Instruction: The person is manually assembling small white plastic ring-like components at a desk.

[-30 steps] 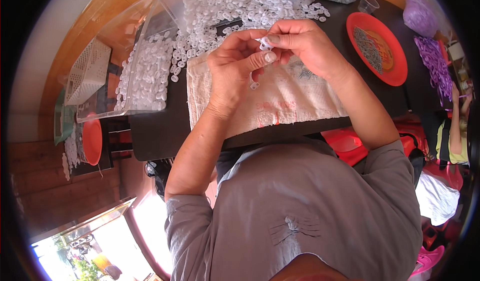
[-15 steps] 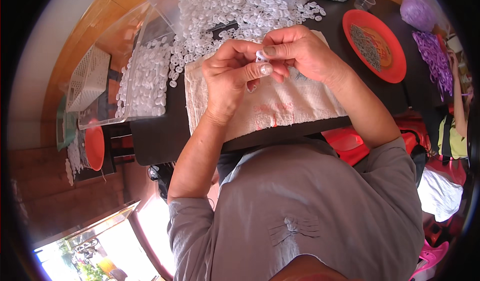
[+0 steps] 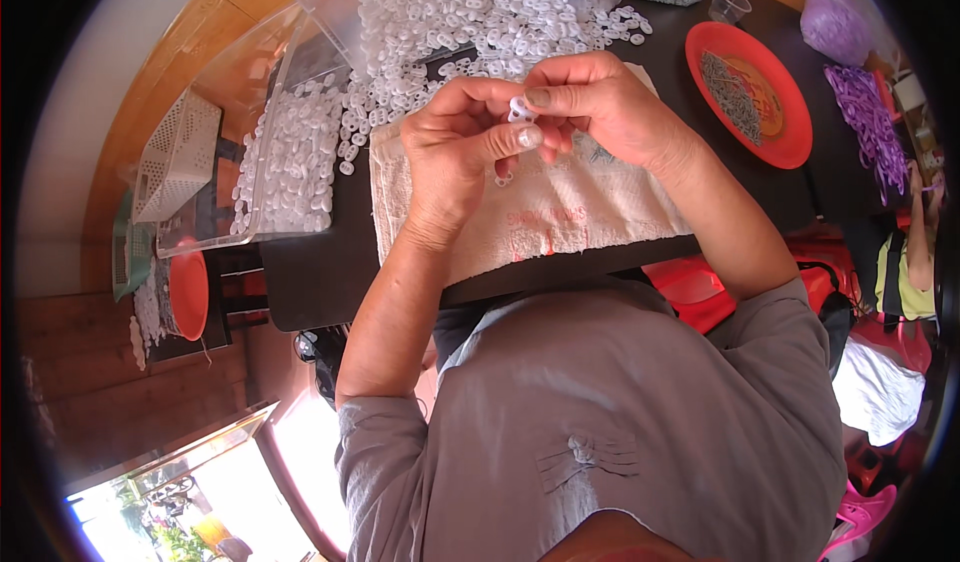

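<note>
Pinching one small white piece (image 3: 518, 112) between thumb and fingers, the left hand (image 3: 455, 147) meets the right hand (image 3: 605, 107), whose thumb and fingertips are also clamped on it, above the pale cloth (image 3: 600, 207) on the dark worktop (image 3: 310, 277). Beyond the hands, on the far side, spreads a heap (image 3: 450, 12) of similar white pieces, with more in a clear bin (image 3: 215, 243) on the left; a red dish (image 3: 795, 142) of grey bits (image 3: 728, 92) lies to the right.

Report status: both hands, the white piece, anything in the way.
Left hand and right hand together, both on small white piece. Piece held up over cloth. Nothing seen in the way.
</note>
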### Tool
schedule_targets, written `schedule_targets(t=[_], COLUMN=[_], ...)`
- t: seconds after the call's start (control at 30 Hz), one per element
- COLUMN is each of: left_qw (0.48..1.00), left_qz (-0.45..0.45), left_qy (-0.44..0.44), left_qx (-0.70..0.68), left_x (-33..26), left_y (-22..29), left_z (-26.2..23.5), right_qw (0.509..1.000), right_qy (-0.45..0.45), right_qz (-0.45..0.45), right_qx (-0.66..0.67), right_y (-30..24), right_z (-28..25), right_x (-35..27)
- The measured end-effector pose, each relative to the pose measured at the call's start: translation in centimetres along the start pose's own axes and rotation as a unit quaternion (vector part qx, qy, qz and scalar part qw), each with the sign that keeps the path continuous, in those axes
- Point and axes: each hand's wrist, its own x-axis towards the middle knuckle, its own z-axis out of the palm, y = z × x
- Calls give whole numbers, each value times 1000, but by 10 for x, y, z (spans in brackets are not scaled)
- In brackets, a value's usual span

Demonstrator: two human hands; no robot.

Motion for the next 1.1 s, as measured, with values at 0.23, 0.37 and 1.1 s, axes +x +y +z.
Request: schedule_targets(t=[0.23, 0.37, 1.1], left_qw=[1000, 1000, 990], left_qz=[-2, -11, 37], left_qy=[6, 9, 75], left_qx=[26, 18, 111], left_x=[-5, -9, -2], left_y=[2, 7, 0], left_z=[0, 7, -4], right_qw=[1000, 998, 1000], right_qy=[-18, -47, 4], right_qz=[16, -4, 17], right_qx=[-9, 30, -15], right_y=[-3, 0, -1], right_z=[2, 3, 4], right_x=[-2, -3, 6])
